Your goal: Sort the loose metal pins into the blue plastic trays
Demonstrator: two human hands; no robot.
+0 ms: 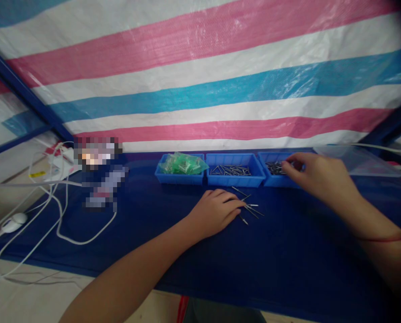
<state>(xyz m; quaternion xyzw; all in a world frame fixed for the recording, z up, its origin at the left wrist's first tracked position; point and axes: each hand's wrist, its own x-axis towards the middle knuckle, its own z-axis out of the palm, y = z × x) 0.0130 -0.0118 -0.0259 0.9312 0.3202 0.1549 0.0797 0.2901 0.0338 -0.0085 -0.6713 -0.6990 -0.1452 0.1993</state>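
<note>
My left hand (pixel 217 211) rests on the blue table top, thumb and index finger drawn together over a small loose group of thin metal pins (pixel 252 210) that look like blind rivets. Several pins stick out past the fingertips. My right hand (pixel 310 172) is over the right blue bin (pixel 267 180), its thumb and fingers pinched at the small dark metal pieces (pixel 275 168) inside. What those fingertips hold, if anything, cannot be made out. The middle blue bin (pixel 234 180) contains more metal pins (pixel 232 170).
The left blue bin (pixel 180 179) holds clear bags of green pieces (pixel 183 163). White cables (pixel 64 224) and a white plug-like device (pixel 15 222) lie at the left, beside blurred-out items. A clear plastic sheet (pixel 358 161) lies behind my right hand. Striped sheeting (pixel 200 94) hangs behind the table.
</note>
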